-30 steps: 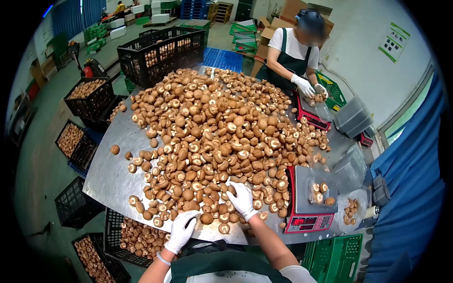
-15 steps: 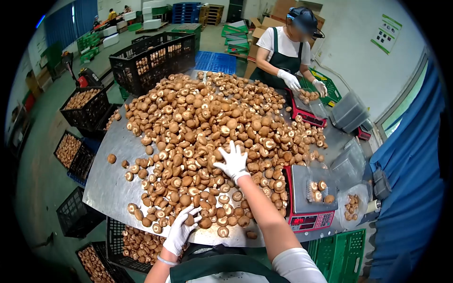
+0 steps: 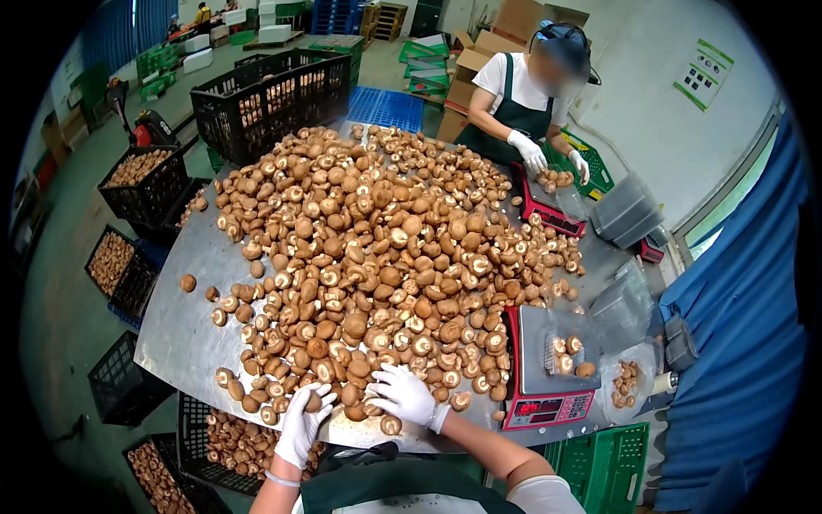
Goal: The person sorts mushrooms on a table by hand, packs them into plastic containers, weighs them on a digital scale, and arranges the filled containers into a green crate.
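A large heap of brown shiitake mushrooms (image 3: 342, 231) is spread over the metal table (image 3: 184, 330). At the near edge, my white-gloved left hand (image 3: 301, 428) is closed around one mushroom (image 3: 314, 402), palm partly turned up. My right hand (image 3: 404, 396), also gloved, lies palm down beside it with fingers stretched toward the left, against several mushrooms at the front of the heap. To the right stands a red-and-grey scale (image 3: 548, 385) bearing a clear tray (image 3: 562, 353) with a few mushrooms.
Across the table a person in a green apron handles mushrooms at a second scale (image 3: 548, 210). Clear plastic boxes (image 3: 629, 210) stand at the right. A black crate (image 3: 265, 107) sits at the far left corner, and more filled crates (image 3: 141, 184) line the left side.
My right hand has drawn back from the middle of the heap to the near edge, close to my left hand. My left hand keeps its mushroom. The view has shifted slightly.
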The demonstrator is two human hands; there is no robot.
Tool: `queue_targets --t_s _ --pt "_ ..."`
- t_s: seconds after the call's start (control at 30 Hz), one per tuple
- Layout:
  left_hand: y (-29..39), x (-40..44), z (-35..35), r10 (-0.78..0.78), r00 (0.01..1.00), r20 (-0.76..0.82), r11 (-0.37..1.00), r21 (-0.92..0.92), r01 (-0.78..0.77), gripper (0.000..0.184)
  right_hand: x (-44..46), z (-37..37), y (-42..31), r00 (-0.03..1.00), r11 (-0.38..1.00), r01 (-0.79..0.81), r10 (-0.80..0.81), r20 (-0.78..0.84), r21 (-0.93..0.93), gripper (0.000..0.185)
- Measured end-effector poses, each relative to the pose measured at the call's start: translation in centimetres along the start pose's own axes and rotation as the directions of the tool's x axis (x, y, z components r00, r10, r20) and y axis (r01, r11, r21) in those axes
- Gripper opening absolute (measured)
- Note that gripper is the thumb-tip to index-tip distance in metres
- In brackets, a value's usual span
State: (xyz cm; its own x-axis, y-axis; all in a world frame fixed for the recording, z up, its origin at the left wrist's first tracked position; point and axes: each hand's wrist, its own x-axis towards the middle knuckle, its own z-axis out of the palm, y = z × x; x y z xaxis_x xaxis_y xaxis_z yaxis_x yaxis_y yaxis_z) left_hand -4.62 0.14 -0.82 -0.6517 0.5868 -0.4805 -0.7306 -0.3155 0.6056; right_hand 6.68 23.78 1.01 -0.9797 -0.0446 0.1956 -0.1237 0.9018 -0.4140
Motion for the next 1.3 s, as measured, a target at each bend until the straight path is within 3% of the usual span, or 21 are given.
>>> queue_targets --t_s 0.03,0.07,0.1,0.17,0.23,0.27,0.3,0.37,0.43,0.5,0.53,0.67,0.77,0.83,0.9,0.97,1.07,1.17,1.2,1.3 --pt "0.3 0.0 0.4 -0.045 0.999 0.029 0.999 -0.023 0.046 0.033 0.3 -0.3 0.8 1.000 0.996 -0.020 0.018 0.025 0.088 0.032" --pt "0.4 -0.1 0.6 -0.090 0.994 0.058 0.995 -0.045 0.093 0.032 1.4 -2.1 0.8 0.988 0.973 -0.154 0.149 0.044 0.170 0.026" --pt "0.4 -0.2 0.8 -0.092 0.995 0.049 0.994 -0.047 0.095 0.032 1.9 -2.4 1.7 0.974 0.972 -0.142 0.171 -0.148 0.188 0.026" --pt "0.6 -0.2 1.4 -0.045 0.998 0.042 0.995 0.096 0.040 0.033 4.0 -3.1 4.0 0.907 0.935 -0.235 0.309 -0.286 0.264 0.027" --pt "1.0 -0.8 3.2 0.002 0.999 -0.047 0.983 0.184 0.006 0.033 5.3 -2.6 5.3 0.892 0.930 -0.321 0.360 -0.273 0.179 0.031" --pt "1.0 -0.8 3.3 0.003 1.000 -0.009 0.974 0.225 -0.001 0.033 6.1 -2.2 5.6 0.927 0.963 -0.263 0.270 -0.261 0.062 0.035" --pt "0.9 -0.8 3.3 0.001 1.000 0.028 0.965 0.263 -0.009 0.034 6.7 -1.7 5.6 0.953 0.950 -0.289 0.275 -0.128 -0.115 0.044" --pt "0.0 0.0 2.3 -0.031 0.999 -0.009 0.963 0.269 0.032 0.036 7.3 -0.8 5.2 0.949 0.929 -0.316 0.314 -0.042 -0.190 0.050" --pt "-0.6 0.3 1.7 -0.017 1.000 -0.017 0.959 0.284 0.021 0.036 7.0 -0.9 4.9 0.946 0.936 -0.322 0.324 -0.012 -0.140 0.048" --pt "-0.3 -0.3 2.3 -0.014 1.000 0.021 0.968 0.252 0.008 0.038 5.9 -0.9 4.6 0.965 0.950 -0.259 0.249 -0.080 -0.173 0.041" --pt "-0.1 -0.6 2.6 -0.008 0.998 0.062 0.976 0.218 -0.006 0.039 5.3 -0.1 5.1 0.957 0.958 -0.249 0.221 -0.189 -0.143 0.034" --pt "0.6 -1.7 3.6 -0.024 0.997 0.069 0.986 0.164 0.012 0.048 4.5 -1.5 3.9 0.858 0.958 -0.282 0.277 -0.431 0.055 0.030" --pt "1.0 -1.9 3.8 -0.082 0.978 0.192 0.994 0.085 0.067 0.058 4.9 -2.6 0.8 0.796 0.916 -0.283 0.390 -0.462 0.286 0.031" --pt "1.2 -1.8 3.9 -0.110 0.963 0.247 0.994 0.031 0.106 0.067 5.3 -2.5 -0.9 0.811 0.949 -0.220 0.306 -0.500 0.224 0.032" --pt "1.5 -1.9 4.1 -0.130 0.964 0.233 0.990 -0.027 0.140 0.070 5.4 -1.6 -1.7 0.843 0.951 -0.211 0.293 -0.451 0.225 0.035" --pt "1.6 -2.0 4.1 -0.133 0.971 0.200 0.987 -0.065 0.149 0.071 5.5 -1.2 -3.6 0.891 0.985 -0.089 0.145 -0.431 0.148 0.041" --pt "1.3 -1.3 2.5 -0.087 0.939 0.334 0.955 -0.240 0.174 0.055 4.9 -1.3 -7.2 0.981 0.930 0.064 0.008 -0.194 0.363 0.035" --pt "1.0 -1.6 1.8 -0.136 0.977 0.162 0.962 -0.215 0.170 0.046 4.6 -0.7 -6.2 0.928 0.762 -0.146 0.326 -0.179 0.630 0.022" --pt "1.4 -2.1 2.1 -0.115 0.981 0.158 0.973 -0.179 0.143 0.046 4.8 -1.6 -6.5 0.876 0.654 -0.319 0.479 -0.050 0.686 0.020" --pt "1.6 -2.4 2.7 -0.137 0.976 0.170 0.967 -0.192 0.169 0.046 4.0 -0.2 -5.7 0.897 0.508 -0.375 0.410 0.165 0.775 0.044"
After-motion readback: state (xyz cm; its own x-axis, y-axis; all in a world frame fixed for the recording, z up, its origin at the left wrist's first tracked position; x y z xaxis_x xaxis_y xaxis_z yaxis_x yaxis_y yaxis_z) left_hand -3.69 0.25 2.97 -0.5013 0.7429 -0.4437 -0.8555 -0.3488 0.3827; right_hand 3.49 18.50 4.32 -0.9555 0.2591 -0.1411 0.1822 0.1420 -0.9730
